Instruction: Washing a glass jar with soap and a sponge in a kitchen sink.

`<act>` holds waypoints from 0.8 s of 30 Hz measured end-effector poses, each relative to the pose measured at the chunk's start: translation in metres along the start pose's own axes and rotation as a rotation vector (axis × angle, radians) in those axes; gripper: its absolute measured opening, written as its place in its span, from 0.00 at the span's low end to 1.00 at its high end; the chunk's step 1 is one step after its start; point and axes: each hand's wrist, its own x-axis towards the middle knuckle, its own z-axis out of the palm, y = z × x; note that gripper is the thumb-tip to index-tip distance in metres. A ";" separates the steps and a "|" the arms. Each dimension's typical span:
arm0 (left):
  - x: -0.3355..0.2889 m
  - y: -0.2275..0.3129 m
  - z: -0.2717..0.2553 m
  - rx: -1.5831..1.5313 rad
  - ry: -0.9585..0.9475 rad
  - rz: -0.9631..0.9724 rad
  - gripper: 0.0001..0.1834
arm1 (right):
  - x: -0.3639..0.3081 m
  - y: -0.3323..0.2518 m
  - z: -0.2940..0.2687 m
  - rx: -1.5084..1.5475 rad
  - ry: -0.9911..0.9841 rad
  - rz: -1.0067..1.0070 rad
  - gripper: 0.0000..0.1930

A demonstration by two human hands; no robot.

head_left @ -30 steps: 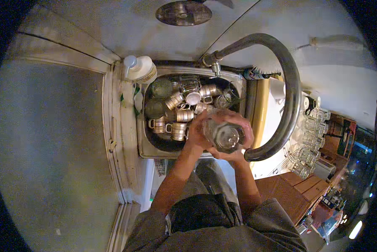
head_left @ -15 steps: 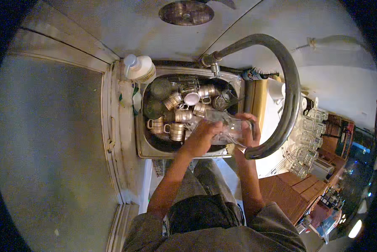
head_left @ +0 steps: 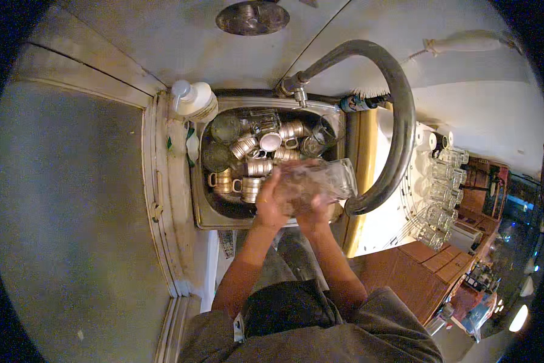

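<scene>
Holding a clear glass (head_left: 335, 178) two-handed over the four o'clock side of the sink (head_left: 223, 222), tipped well over, with one end out toward three! Curled firmly round it from nine with the left hand (head_left: 272, 204), wrapped from six with the right hand (head_left: 313, 213); too blurred to place each fingertip. Best kept snug, if slippery. Keep that free end off the faucet spout (head_left: 358, 206), at four, and clear of metal mugs (head_left: 258, 167) toward ten.

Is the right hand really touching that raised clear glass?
Touching. The head view shows the right hand against the near side of the raised clear glass, slightly blurred, with no gap.
</scene>
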 end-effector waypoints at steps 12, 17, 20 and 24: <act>0.017 -0.019 -0.015 -0.736 -0.218 -0.363 0.49 | 0.028 -0.027 -0.025 -0.502 -0.093 -0.412 0.32; 0.027 -0.032 -0.012 -0.663 -0.206 -0.265 0.38 | 0.024 -0.039 -0.031 -0.951 -0.150 -0.462 0.34; 0.025 -0.029 0.000 -0.919 -0.319 -0.301 0.41 | 0.026 -0.003 -0.067 -1.228 0.094 -0.424 0.32; 0.040 -0.026 -0.034 -0.527 -0.160 -0.308 0.44 | 0.008 -0.036 0.007 -1.046 0.044 -0.283 0.27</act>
